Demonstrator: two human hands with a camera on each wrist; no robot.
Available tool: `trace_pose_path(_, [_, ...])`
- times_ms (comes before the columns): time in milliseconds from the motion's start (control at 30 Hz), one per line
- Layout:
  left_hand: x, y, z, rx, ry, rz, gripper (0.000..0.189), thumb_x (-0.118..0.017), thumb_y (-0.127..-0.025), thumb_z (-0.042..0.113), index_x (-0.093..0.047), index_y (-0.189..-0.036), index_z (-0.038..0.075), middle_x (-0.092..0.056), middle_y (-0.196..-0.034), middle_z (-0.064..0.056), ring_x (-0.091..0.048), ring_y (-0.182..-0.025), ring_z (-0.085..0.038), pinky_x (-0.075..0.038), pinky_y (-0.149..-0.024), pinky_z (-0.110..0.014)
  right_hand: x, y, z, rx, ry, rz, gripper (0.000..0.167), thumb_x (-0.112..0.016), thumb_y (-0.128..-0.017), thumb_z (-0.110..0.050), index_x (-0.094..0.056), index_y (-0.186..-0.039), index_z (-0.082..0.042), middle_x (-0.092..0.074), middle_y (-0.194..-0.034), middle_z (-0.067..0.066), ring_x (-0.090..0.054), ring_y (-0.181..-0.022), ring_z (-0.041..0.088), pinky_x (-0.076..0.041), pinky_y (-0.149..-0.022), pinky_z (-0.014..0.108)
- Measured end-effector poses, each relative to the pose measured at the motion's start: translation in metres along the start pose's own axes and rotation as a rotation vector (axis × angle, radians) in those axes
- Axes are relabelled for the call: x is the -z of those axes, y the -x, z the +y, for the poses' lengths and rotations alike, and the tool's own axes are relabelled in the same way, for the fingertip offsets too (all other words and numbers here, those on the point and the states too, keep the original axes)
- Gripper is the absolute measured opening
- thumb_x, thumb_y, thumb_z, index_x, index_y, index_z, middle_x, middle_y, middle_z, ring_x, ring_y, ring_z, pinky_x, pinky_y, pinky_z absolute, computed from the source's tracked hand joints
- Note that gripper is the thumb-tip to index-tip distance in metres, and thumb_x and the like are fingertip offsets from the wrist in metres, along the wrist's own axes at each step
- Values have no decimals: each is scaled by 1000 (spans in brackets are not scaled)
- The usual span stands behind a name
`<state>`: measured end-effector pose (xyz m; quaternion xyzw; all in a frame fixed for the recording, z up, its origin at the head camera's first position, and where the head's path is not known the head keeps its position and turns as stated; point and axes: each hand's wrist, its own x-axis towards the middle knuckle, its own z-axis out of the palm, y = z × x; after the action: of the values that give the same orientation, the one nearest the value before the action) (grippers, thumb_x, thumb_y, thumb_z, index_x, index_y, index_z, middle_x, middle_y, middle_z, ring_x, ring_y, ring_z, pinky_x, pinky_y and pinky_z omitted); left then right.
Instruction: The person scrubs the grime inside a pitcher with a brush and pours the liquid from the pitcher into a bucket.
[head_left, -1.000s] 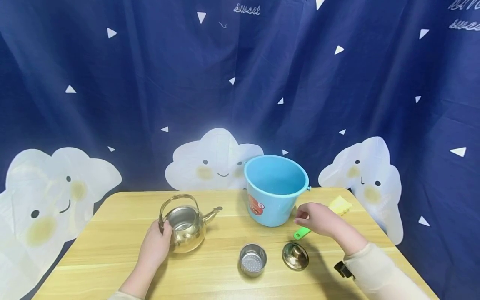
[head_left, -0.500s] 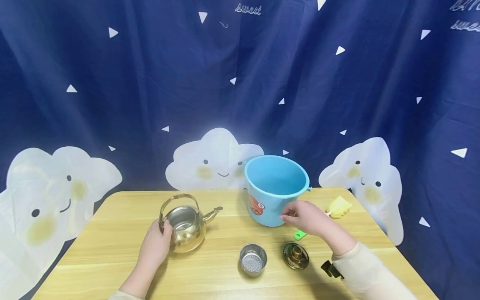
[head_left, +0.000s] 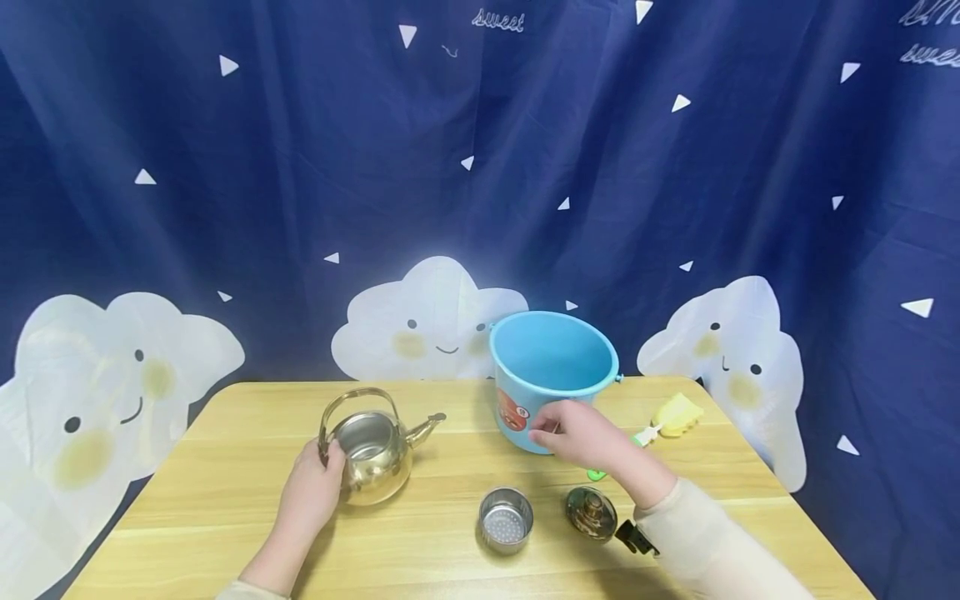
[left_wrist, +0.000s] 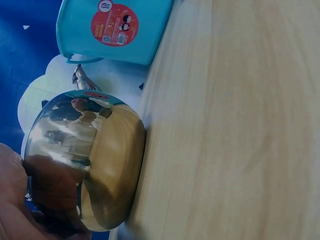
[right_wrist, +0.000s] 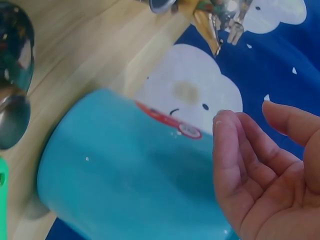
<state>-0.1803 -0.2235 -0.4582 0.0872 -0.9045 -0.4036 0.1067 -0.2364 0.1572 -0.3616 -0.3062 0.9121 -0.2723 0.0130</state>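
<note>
My left hand (head_left: pixel 311 483) holds the side of a gold teapot (head_left: pixel 375 482) by the base of its raised handle. The teapot is lidless, its spout pointing right. In the left wrist view, fingers lie against the shiny teapot body (left_wrist: pixel 85 165). My right hand (head_left: pixel 581 435) is in front of the blue bucket (head_left: pixel 551 346), fingers loosely bent, nothing between them. In the right wrist view, the palm and fingers (right_wrist: pixel 227 160) appear beside the bucket wall (right_wrist: pixel 125 170). A perforated metal strainer cup (head_left: pixel 506 521) and the teapot lid (head_left: pixel 591 514), knob up, sit nearer on the table.
A tool with a green and white handle and a yellow scalloped head (head_left: pixel 677 414) lies right of the bucket, partly behind the right forearm. The wooden table (head_left: pixel 420 558) ends at a dark blue curtain (head_left: pixel 450 167) with white clouds.
My right hand has moved left, from beside the tool's handle to in front of the bucket. The left hand and teapot have stayed in place.
</note>
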Motion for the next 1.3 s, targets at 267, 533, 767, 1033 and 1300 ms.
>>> trace_pose_path(267, [1, 1, 0, -3, -7, -3, 58, -26, -108, 34, -46, -128, -16, -61, -97, -23, -62, -92, -39, -52, -83, -61, -13, -14, -9, 24, -9, 29, 11, -70, -94, -22, -73, -89, -13, -70, -84, -8, -65, -77, 6, -55, -72, 30])
trace_pose_path(533, [1, 1, 0, 5, 0, -8, 58, -26, -108, 35, -47, -127, -16, -62, -98, -24, -63, -93, -40, -51, -85, -61, -24, -28, -20, 10, -46, 68, 10, -70, -94, -20, -74, -95, -11, -73, -92, -3, -68, -90, 14, -56, -84, 34])
trace_pose_path(767, [2, 2, 0, 3, -5, -14, 61, -24, -109, 35, -43, -131, -18, -59, -113, -34, -59, -106, -50, -49, -89, -64, -33, -39, -30, -7, -49, 63, 11, -69, -95, -21, -74, -98, -12, -73, -93, -3, -68, -90, 15, -57, -84, 35])
trace_pose_path(1033, [2, 2, 1, 3, -3, -11, 60, -25, -108, 34, -43, -131, -18, -60, -109, -32, -60, -104, -49, -49, -89, -65, -44, -51, -32, -37, -99, 25, 17, -67, -95, -27, -73, -102, -12, -73, -101, 1, -68, -96, 19, -56, -89, 38])
trace_pose_path(1300, [0, 1, 1, 9, -1, -13, 64, -23, -108, 36, -40, -134, -20, -56, -119, -38, -53, -114, -58, -45, -95, -67, -53, -60, -33, -70, -118, -6, 27, -65, -97, -29, -73, -109, -7, -73, -107, 7, -68, -102, 24, -55, -92, 41])
